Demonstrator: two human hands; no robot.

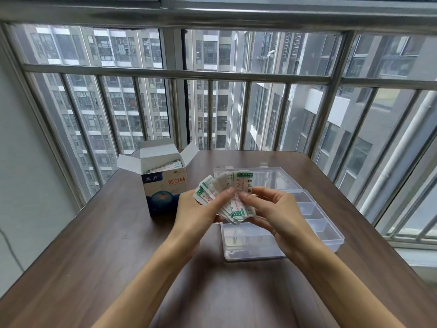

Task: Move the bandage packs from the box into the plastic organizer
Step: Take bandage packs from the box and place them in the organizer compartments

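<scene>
Partly hidden organizer (314,209) under both hands (198,209) (274,211), fingers pinching fanned bandage packs (236,200); box (163,185) contents barely visible.

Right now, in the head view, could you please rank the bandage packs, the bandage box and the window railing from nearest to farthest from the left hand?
1. Bandage packs: fanned out, held in the left hand.
2. Bandage box: open, on the table just beyond the hand, to its left.
3. Window railing: beyond the table's far edge.

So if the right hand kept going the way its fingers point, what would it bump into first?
Its fingers point left and already pinch the fanned bandage packs. Past those, the right hand would probably meet the left hand, which holds the same packs, though depth is hard to judge.
</scene>
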